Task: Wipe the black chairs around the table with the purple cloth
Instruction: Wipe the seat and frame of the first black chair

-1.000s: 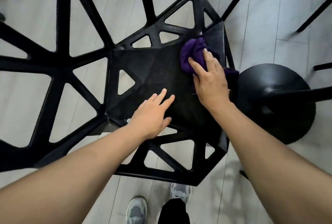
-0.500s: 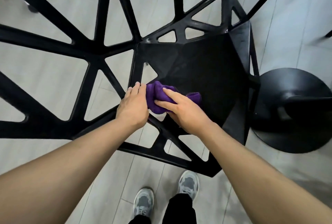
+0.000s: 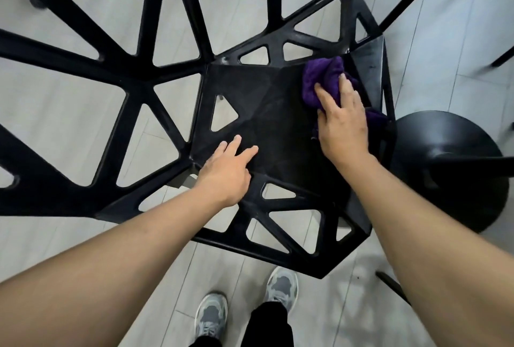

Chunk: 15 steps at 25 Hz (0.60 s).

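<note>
Black hard plastic forms the one chair (image 3: 278,124) in the head view: a faceted, matte seat ringed by struts with triangular openings, its left side cut off by the frame. One purple cloth (image 3: 319,76), soft and bunched, sits at the seat's far right corner, partly hidden under the right hand (image 3: 343,124), whose straight fingers press flat on it. The left hand (image 3: 225,171) rests on the near left of the seat, fingers straight, slightly spread. A round black table base (image 3: 445,146) stands right, partly cropped. Two grey shoes (image 3: 211,316) stand on pale floor planks (image 3: 69,113).
</note>
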{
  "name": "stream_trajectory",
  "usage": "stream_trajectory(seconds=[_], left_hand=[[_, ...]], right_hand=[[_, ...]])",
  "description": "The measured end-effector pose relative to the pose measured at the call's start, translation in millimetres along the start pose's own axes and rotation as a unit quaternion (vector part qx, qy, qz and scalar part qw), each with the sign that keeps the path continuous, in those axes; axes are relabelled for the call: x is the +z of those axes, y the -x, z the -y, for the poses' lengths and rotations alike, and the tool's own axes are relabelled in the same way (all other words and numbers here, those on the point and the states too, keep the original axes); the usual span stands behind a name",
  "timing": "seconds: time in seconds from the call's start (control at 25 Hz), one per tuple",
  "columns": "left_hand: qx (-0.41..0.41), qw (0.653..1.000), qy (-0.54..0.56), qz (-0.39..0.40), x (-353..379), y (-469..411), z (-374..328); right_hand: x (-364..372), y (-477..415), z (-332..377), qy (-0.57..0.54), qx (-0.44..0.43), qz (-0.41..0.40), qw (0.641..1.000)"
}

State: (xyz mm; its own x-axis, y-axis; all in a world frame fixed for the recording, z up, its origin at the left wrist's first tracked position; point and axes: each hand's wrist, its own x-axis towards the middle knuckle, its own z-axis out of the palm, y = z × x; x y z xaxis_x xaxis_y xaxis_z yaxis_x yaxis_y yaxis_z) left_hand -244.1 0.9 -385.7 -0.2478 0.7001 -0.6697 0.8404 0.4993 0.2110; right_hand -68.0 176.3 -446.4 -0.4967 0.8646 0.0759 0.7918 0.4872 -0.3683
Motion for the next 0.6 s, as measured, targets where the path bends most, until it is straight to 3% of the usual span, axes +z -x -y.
stream_trajectory(seconds=[0.12, 0.28, 0.36, 0.6], left_hand=[[-0.006, 1.0, 0.014, -0.015, -1.6, -0.5, -7.0], [0.09, 0.993, 0.018, -0.068, -2.7, -19.8, -45.3], [0.124, 0.989, 0.007, -0.078, -2.6, -38.3, -70.9], [0.082, 0.996, -0.025, -0.017, 10.2, -55.5, -93.9]], right_hand=[[-6.9, 74.8, 11.1, -0.002, -0.037, 0.02, 0.999], [-24.9, 125.0, 2.9, -0.053, 0.117, 0.0, 0.992], [-24.2, 96.9, -7.6, -0.067, 0.139, -0.019, 0.988], [-19.8, -52.5, -45.2, -0.108, 0.146, -0.036, 0.983]])
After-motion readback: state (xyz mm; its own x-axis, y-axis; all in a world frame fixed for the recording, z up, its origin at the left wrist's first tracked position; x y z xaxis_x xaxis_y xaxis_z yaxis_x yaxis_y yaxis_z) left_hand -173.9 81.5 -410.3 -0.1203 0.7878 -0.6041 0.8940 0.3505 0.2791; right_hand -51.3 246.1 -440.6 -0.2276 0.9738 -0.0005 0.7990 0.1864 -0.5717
